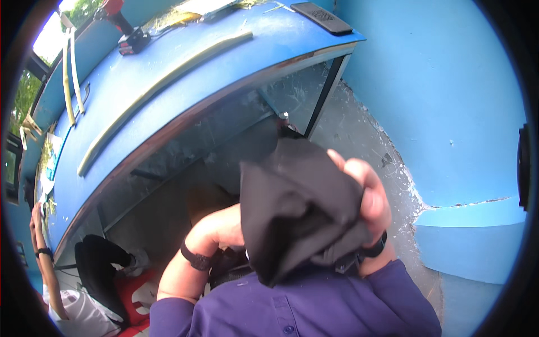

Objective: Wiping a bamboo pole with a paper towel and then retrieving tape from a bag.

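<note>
Close in front of my chest is a bunched black cloth (303, 196), baggy like a pouch, with deep folds and a dark hollow in its near side. My right hand (368, 188) grips its right edge, fingers curled round the fabric. My left hand (229, 226) reaches in from the left, and its fingers disappear behind or inside the cloth, so their pose is hidden. A dark wristband (196, 257) is on my left wrist. Whether the cloth contains anything does not show.
A blue table (185, 50) curves across the far side, bearing a long pale strip (168, 81), a cordless drill (130, 36) and a dark phone-like slab (321, 18). Another person (84, 306) sits at the left, an arm on the table. A blue wall (438, 112) stands right.
</note>
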The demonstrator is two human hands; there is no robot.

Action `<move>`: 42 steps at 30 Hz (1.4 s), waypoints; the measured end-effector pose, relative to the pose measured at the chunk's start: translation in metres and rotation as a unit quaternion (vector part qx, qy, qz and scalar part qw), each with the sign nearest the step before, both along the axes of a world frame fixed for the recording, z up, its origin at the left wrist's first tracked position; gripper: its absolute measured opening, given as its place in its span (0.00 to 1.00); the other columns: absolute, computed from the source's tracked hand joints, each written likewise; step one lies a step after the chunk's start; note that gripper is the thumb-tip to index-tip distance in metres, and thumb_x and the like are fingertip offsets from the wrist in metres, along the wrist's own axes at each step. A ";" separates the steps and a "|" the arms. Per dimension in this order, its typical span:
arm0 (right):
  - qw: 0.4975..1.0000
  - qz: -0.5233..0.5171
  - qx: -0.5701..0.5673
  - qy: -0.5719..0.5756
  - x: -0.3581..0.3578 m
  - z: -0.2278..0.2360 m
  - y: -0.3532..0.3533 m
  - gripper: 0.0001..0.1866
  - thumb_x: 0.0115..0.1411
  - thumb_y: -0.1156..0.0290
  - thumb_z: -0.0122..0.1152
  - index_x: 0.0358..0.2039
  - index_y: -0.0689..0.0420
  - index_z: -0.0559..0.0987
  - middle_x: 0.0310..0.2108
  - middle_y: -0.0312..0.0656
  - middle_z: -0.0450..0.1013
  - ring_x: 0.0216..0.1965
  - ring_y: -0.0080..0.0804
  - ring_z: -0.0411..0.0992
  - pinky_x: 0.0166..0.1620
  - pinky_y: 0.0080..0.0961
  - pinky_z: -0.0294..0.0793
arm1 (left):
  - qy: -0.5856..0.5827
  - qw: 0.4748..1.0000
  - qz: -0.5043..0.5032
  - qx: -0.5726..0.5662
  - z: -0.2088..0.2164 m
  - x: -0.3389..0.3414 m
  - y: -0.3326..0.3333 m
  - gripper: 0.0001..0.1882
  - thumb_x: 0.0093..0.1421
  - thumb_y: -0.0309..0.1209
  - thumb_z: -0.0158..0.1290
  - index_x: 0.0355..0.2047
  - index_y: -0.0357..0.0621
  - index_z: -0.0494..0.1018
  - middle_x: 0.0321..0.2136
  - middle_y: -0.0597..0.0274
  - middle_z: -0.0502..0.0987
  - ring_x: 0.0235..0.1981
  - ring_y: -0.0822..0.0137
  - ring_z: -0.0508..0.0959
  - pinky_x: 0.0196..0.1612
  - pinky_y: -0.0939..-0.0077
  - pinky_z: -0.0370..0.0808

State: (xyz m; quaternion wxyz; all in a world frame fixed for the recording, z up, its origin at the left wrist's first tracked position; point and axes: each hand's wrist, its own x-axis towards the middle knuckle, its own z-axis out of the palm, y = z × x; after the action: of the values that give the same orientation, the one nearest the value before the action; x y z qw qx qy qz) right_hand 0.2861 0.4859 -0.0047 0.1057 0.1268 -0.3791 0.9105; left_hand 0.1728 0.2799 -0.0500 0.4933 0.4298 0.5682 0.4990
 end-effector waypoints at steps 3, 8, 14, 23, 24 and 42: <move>0.997 -0.048 -0.022 -0.056 -0.002 0.006 0.001 0.19 0.63 0.61 0.53 0.46 0.65 0.70 0.42 0.42 0.72 0.45 0.28 0.71 0.50 0.28 0.70 | -0.068 0.993 -0.036 -0.095 -0.016 -0.009 -0.016 0.24 0.53 0.34 0.61 0.49 0.37 0.74 0.51 0.53 0.76 0.54 0.57 0.73 0.58 0.67 0.66; 0.996 -0.064 -0.027 -0.050 -0.007 -0.006 0.006 0.20 0.65 0.62 0.44 0.50 0.64 0.69 0.46 0.45 0.72 0.47 0.32 0.71 0.52 0.31 0.70 | 0.046 0.997 -0.033 0.061 -0.040 -0.014 -0.023 0.31 0.56 0.41 0.60 0.56 0.39 0.68 0.56 0.53 0.71 0.57 0.54 0.71 0.61 0.62 0.64; 0.997 -0.051 -0.060 -0.015 0.006 0.007 -0.002 0.23 0.64 0.63 0.45 0.55 0.65 0.67 0.52 0.47 0.71 0.53 0.36 0.70 0.57 0.35 0.67 | 0.075 0.994 0.012 0.077 -0.016 -0.002 -0.027 0.28 0.55 0.41 0.61 0.51 0.37 0.72 0.50 0.52 0.76 0.51 0.57 0.75 0.54 0.65 0.70; 0.916 -0.057 0.381 -0.112 -0.027 0.008 0.008 0.06 0.67 0.71 0.52 0.37 0.62 0.73 0.33 0.32 0.69 0.36 0.17 0.63 0.40 0.19 0.66 | -0.114 0.987 0.076 0.079 -0.043 -0.007 -0.040 0.38 0.52 0.39 0.66 0.60 0.37 0.65 0.59 0.51 0.68 0.61 0.62 0.65 0.62 0.66 0.63; 0.968 -0.048 0.246 -0.027 -0.021 0.000 0.005 0.07 0.67 0.73 0.50 0.39 0.63 0.74 0.33 0.30 0.69 0.37 0.15 0.64 0.42 0.17 0.65 | -0.115 0.987 0.078 0.082 -0.035 -0.008 -0.036 0.38 0.52 0.39 0.66 0.60 0.37 0.65 0.59 0.51 0.68 0.61 0.62 0.65 0.62 0.66 0.63; 0.957 -0.017 0.268 -0.107 -0.019 -0.057 0.019 0.22 0.63 0.65 0.60 0.53 0.60 0.67 0.47 0.39 0.72 0.50 0.23 0.68 0.53 0.22 0.65 | -0.008 0.988 0.124 0.092 -0.040 -0.026 -0.018 0.23 0.63 0.36 0.53 0.56 0.38 0.69 0.52 0.57 0.74 0.53 0.67 0.72 0.57 0.70 0.68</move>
State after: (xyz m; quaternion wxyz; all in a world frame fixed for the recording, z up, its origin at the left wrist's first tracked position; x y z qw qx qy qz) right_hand 0.2671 0.5049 -0.0621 0.0419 0.0464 -0.6205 0.7817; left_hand 0.1469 0.2622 -0.0900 0.3903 0.3960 0.5648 0.6098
